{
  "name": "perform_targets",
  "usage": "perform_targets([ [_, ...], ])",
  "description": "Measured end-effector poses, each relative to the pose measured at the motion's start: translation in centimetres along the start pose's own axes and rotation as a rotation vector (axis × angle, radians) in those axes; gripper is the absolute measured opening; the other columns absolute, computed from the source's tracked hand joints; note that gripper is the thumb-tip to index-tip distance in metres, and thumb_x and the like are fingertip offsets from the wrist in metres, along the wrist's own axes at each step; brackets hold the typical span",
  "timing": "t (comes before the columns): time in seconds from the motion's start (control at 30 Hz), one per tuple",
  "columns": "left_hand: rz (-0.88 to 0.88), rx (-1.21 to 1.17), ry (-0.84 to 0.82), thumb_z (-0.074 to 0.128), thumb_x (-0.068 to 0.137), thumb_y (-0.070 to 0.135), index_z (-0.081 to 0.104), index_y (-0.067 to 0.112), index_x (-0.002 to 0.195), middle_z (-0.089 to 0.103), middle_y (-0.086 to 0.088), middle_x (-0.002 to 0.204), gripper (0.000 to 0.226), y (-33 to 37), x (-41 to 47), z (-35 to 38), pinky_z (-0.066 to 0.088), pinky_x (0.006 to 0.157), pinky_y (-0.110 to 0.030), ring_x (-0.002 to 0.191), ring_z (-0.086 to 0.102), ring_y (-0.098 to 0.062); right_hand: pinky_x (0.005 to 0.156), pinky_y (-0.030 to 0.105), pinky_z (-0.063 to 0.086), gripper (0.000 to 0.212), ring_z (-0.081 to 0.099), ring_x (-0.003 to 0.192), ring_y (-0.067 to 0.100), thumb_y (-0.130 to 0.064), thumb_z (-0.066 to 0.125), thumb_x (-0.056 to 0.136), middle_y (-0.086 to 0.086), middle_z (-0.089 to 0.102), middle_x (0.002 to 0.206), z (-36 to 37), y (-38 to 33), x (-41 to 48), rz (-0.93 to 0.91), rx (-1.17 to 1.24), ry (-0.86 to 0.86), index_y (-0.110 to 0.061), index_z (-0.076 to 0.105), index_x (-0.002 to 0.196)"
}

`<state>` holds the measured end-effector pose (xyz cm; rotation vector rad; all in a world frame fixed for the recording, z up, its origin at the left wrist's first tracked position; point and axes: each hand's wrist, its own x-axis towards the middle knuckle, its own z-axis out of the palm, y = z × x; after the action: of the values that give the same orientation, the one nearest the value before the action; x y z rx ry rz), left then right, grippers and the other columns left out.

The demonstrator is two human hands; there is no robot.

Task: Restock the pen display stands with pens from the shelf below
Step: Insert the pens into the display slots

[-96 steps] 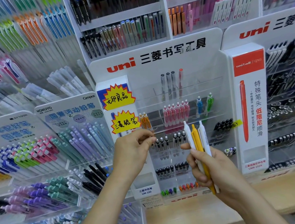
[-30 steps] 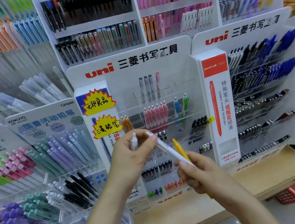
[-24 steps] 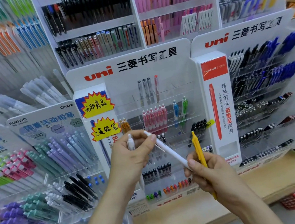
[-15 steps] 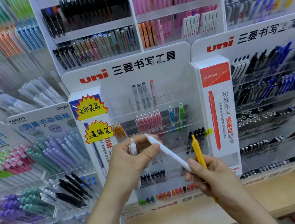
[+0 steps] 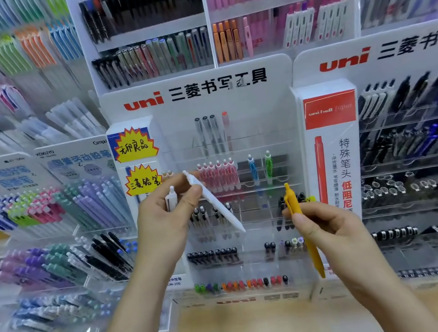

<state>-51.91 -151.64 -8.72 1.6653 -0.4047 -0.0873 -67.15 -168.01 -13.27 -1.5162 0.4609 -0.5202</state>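
The left hand (image 5: 164, 227) pinches a slanted white pen (image 5: 217, 207) between thumb and fingertips, its lower end pointing down to the right, while a second white pen (image 5: 171, 200) stands upright inside its curled fingers. The right hand (image 5: 328, 232) grips a yellow pen (image 5: 293, 203) round the barrel (clip end up, tip down). The hands are apart, in front of the clear-tiered uni display stand (image 5: 275, 120), which rests on a wooden shelf (image 5: 245, 325).
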Motion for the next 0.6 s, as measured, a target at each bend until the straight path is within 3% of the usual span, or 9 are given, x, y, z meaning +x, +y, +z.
perform_targets([
  [0.2, 0.099, 0.104, -0.004, 0.064, 0.090, 0.012, 0.067, 0.022, 0.096, 0.064, 0.010, 0.078, 0.012, 1.0, 0.5, 0.6, 0.046, 0.059, -0.013, 0.068, 0.057, -0.004, 0.059, 0.026, 0.056, 0.022, 0.072, 0.078, 0.023, -0.001, 0.048, 0.096, 0.009, 0.072, 0.086, -0.7, -1.2, 1.6, 0.012, 0.140, -0.097, -0.010, 0.062, 0.110],
  [0.3, 0.156, 0.190, -0.019, 0.063, 0.091, 0.017, 0.063, 0.022, 0.097, 0.058, 0.018, 0.076, 0.008, 1.6, 0.9, 0.9, 0.045, 0.060, -0.015, 0.069, 0.050, -0.010, 0.061, 0.030, 0.059, 0.023, 0.073, 0.079, 0.029, 0.005, 0.043, 0.098, 0.009, 0.071, 0.087, -0.7, -2.0, 2.5, 0.022, 0.188, -0.132, -0.008, 0.059, 0.108],
  [0.4, 0.176, 0.216, -0.038, 0.055, 0.095, 0.021, 0.060, 0.022, 0.101, 0.055, 0.021, 0.072, 0.007, 1.9, 1.2, 1.0, 0.045, 0.057, -0.021, 0.065, 0.049, -0.006, 0.061, 0.030, 0.059, 0.016, 0.073, 0.081, 0.032, 0.003, 0.051, 0.095, 0.013, 0.070, 0.088, -0.4, -2.9, 3.3, 0.025, 0.239, -0.155, -0.007, 0.057, 0.105],
  [0.47, 0.174, 0.224, -0.081, 0.049, 0.097, 0.024, 0.057, 0.024, 0.100, 0.052, 0.012, 0.068, 0.008, 1.9, 1.2, 1.1, 0.039, 0.055, -0.028, 0.060, 0.044, -0.010, 0.061, 0.030, 0.059, 0.017, 0.073, 0.082, 0.033, -0.006, 0.061, 0.088, 0.014, 0.071, 0.089, -0.2, -3.4, 3.8, -0.001, 0.239, -0.166, -0.010, 0.058, 0.104],
  [0.6, 0.138, 0.138, -0.177, 0.044, 0.100, 0.024, 0.053, 0.020, 0.100, 0.047, 0.006, 0.062, 0.010, 1.8, 1.3, 0.5, 0.037, 0.057, -0.027, 0.059, 0.040, -0.012, 0.061, 0.030, 0.057, 0.027, 0.073, 0.082, 0.030, -0.020, 0.070, 0.072, 0.011, 0.073, 0.084, 0.8, -4.3, 4.6, -0.044, 0.189, -0.182, -0.015, 0.062, 0.097],
])
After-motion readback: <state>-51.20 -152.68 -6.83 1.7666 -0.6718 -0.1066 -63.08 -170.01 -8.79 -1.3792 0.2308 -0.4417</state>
